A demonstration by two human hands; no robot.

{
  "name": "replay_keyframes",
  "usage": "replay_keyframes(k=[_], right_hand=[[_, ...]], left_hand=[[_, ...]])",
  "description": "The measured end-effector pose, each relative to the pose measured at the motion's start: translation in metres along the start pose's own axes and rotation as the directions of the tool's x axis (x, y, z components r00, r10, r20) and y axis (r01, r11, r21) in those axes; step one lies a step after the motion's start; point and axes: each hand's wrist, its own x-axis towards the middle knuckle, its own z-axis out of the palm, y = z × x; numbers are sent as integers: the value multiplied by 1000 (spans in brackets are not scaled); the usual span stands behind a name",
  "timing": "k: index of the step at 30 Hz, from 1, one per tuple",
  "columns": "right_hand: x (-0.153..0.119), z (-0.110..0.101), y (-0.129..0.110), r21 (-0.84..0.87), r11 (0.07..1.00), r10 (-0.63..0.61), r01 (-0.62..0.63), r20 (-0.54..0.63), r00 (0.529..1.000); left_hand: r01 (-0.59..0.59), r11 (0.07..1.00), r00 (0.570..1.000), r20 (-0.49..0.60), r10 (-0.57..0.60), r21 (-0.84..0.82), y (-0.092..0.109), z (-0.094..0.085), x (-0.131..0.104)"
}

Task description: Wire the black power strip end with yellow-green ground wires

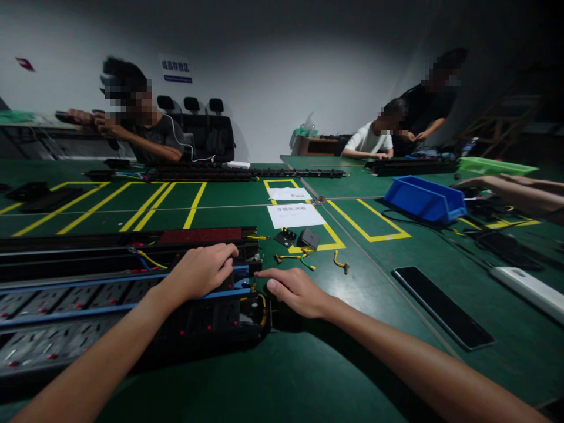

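Several long black power strips with rows of sockets lie side by side at the left. My left hand rests on the blue-edged power strip near its right end, fingers bent over it. Its fingertips are partly hidden. Just off that end, my right hand has its index finger stretched toward the strip and its thumb apart below. Nothing shows between them. Yellow wires curve out of the nearest black power strip. Behind, another strip bears a dark red socket panel.
Beyond my right hand lie short yellow-green wires, a small black module and paper labels. A phone, a white power strip and a blue bin are rightward. A co-worker's hands reach in; other people work behind.
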Motion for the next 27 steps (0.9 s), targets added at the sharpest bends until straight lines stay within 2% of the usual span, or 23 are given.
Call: replay_keyframes(k=[27], right_hand=[[0, 0, -2, 1, 1000, -14, 14, -14, 1000]], left_hand=[[7, 1000, 1000, 8, -7, 3, 0, 0, 0]])
